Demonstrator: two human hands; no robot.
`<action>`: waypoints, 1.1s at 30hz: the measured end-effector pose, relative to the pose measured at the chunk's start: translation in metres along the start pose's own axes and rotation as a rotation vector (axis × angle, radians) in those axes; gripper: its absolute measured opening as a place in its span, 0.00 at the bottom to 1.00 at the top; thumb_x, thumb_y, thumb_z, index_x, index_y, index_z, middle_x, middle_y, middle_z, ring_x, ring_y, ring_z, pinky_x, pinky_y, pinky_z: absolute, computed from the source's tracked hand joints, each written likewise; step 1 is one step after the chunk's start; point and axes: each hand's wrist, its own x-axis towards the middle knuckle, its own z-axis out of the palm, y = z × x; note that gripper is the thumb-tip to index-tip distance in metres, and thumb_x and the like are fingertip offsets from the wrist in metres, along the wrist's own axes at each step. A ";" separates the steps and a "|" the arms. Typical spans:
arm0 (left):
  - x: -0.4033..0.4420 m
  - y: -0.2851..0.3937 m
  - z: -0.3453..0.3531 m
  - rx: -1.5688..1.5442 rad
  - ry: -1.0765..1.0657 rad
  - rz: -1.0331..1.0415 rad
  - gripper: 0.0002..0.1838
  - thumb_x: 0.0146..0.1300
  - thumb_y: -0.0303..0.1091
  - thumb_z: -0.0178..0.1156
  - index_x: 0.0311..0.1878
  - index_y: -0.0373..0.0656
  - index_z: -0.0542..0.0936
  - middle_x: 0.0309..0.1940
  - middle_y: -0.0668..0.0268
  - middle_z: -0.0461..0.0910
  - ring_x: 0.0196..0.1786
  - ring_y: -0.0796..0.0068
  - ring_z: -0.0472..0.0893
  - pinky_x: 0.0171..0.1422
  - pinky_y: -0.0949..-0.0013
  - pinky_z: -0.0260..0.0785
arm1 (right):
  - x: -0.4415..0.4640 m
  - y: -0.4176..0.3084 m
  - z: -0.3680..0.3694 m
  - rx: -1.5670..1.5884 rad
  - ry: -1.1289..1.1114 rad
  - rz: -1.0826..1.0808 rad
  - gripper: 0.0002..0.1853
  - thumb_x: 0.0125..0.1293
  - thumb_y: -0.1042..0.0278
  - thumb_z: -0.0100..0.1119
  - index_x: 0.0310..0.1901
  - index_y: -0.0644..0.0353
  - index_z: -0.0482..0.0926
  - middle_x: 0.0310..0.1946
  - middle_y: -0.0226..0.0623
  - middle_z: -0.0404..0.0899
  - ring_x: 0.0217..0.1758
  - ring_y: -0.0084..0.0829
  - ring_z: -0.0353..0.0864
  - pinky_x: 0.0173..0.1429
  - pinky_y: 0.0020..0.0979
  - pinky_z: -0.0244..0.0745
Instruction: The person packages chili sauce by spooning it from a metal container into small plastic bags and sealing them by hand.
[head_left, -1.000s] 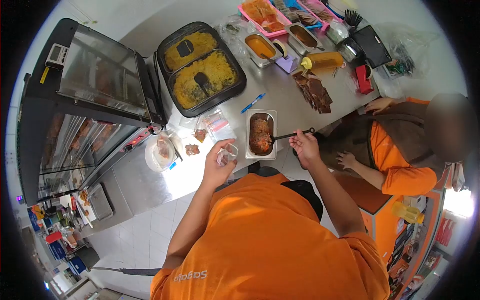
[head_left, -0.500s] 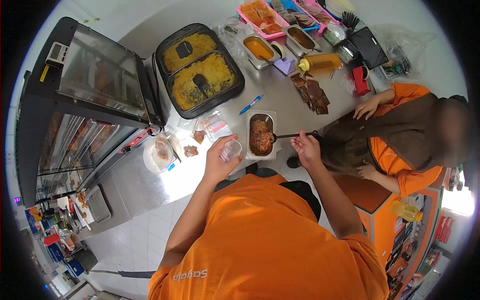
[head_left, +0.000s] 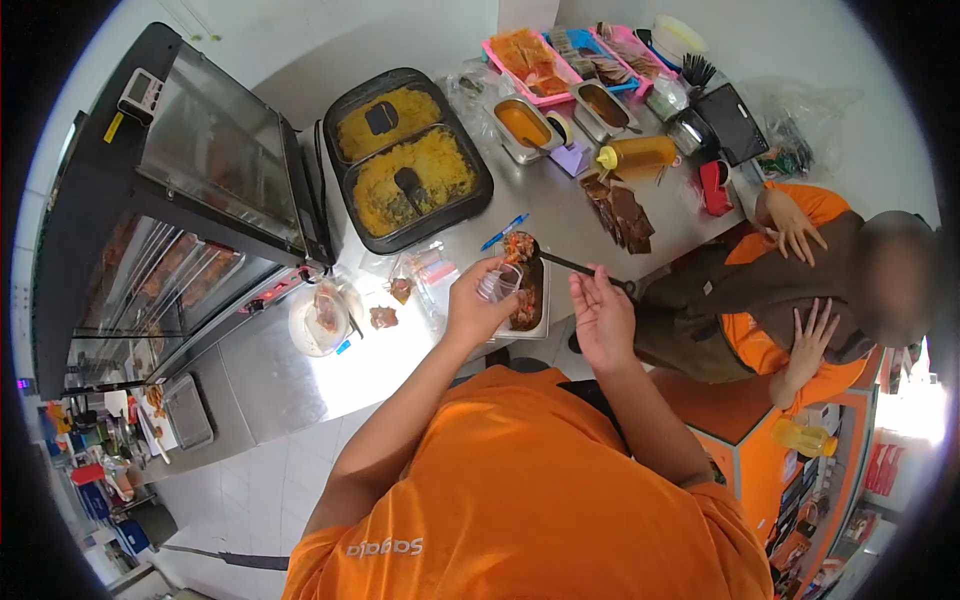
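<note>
My left hand [head_left: 474,308] is closed around a small clear plastic cup [head_left: 499,284], over the left side of a steel pan [head_left: 540,327] of red chunky sambal [head_left: 526,308]. From the right, my right hand [head_left: 604,318] pinches the black handle of a ladle [head_left: 572,264]. The ladle's bowl is heaped with sambal and sits just beyond the cup, above the pan's far end. My left hand and the cup hide part of the pan. A blue pen [head_left: 505,232] lies behind the ladle.
A black two-part pan [head_left: 484,205] of yellow food stands at the back left, beside a glass display warmer [head_left: 215,150]. Steel pans of sauce [head_left: 524,126], a sauce bottle [head_left: 640,153] and brown sachets [head_left: 618,213] lie behind. A co-worker [head_left: 770,290] stands at the right.
My left hand has brought the cup right, over the pan. The ladle has risen from the sambal with a heaped load, towards the far end. The co-worker's hands have moved onto their chest.
</note>
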 end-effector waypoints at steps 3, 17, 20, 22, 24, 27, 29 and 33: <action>0.003 0.007 0.004 -0.139 0.013 -0.052 0.28 0.61 0.30 0.79 0.64 0.37 0.82 0.53 0.64 0.89 0.54 0.78 0.85 0.64 0.70 0.76 | -0.014 0.005 0.009 -0.010 0.047 0.003 0.16 0.83 0.63 0.62 0.58 0.69 0.80 0.49 0.45 0.87 0.57 0.34 0.89 0.65 0.30 0.86; 0.006 0.015 -0.008 0.181 0.081 0.323 0.31 0.54 0.26 0.75 0.64 0.37 0.83 0.51 0.58 0.87 0.55 0.67 0.87 0.64 0.65 0.77 | -0.052 -0.021 0.048 -1.071 -0.334 -0.753 0.06 0.76 0.77 0.67 0.48 0.71 0.87 0.41 0.42 0.92 0.39 0.29 0.90 0.46 0.30 0.86; 0.007 0.008 -0.004 0.105 0.094 0.334 0.32 0.55 0.25 0.75 0.66 0.38 0.83 0.50 0.59 0.87 0.54 0.68 0.87 0.64 0.66 0.76 | -0.057 -0.029 0.072 -1.310 -0.523 -1.090 0.06 0.71 0.80 0.69 0.48 0.68 0.87 0.42 0.45 0.91 0.39 0.37 0.91 0.45 0.33 0.85; 0.007 0.005 -0.002 0.041 0.109 0.307 0.32 0.54 0.25 0.76 0.65 0.38 0.83 0.51 0.59 0.87 0.54 0.67 0.87 0.63 0.66 0.77 | -0.062 -0.031 0.082 -1.328 -0.561 -1.119 0.08 0.68 0.82 0.71 0.47 0.65 0.88 0.42 0.46 0.90 0.41 0.45 0.90 0.46 0.35 0.84; 0.007 0.004 -0.002 -0.019 0.124 0.259 0.31 0.53 0.26 0.78 0.64 0.39 0.83 0.51 0.56 0.87 0.53 0.63 0.88 0.61 0.64 0.79 | -0.064 -0.031 0.086 -1.351 -0.588 -1.143 0.08 0.68 0.82 0.71 0.47 0.65 0.88 0.41 0.46 0.91 0.40 0.45 0.90 0.46 0.35 0.84; 0.007 0.009 0.000 -0.125 0.148 0.272 0.31 0.54 0.26 0.79 0.64 0.39 0.83 0.54 0.55 0.87 0.56 0.65 0.88 0.62 0.65 0.78 | -0.064 -0.029 0.081 -1.383 -0.585 -1.082 0.13 0.67 0.78 0.72 0.52 0.62 0.87 0.44 0.45 0.90 0.43 0.47 0.89 0.48 0.40 0.85; 0.010 0.004 0.001 -0.141 0.140 0.278 0.32 0.54 0.27 0.79 0.64 0.38 0.83 0.55 0.55 0.87 0.57 0.64 0.88 0.63 0.65 0.78 | -0.067 -0.031 0.085 -1.399 -0.591 -1.114 0.12 0.67 0.78 0.72 0.52 0.62 0.87 0.43 0.45 0.90 0.43 0.47 0.89 0.47 0.39 0.85; 0.015 -0.006 0.003 -0.173 0.124 0.248 0.32 0.54 0.29 0.80 0.65 0.38 0.83 0.55 0.54 0.88 0.58 0.60 0.88 0.65 0.63 0.78 | -0.070 -0.035 0.089 -1.443 -0.611 -1.168 0.11 0.68 0.78 0.73 0.51 0.63 0.87 0.42 0.45 0.90 0.42 0.46 0.90 0.45 0.38 0.85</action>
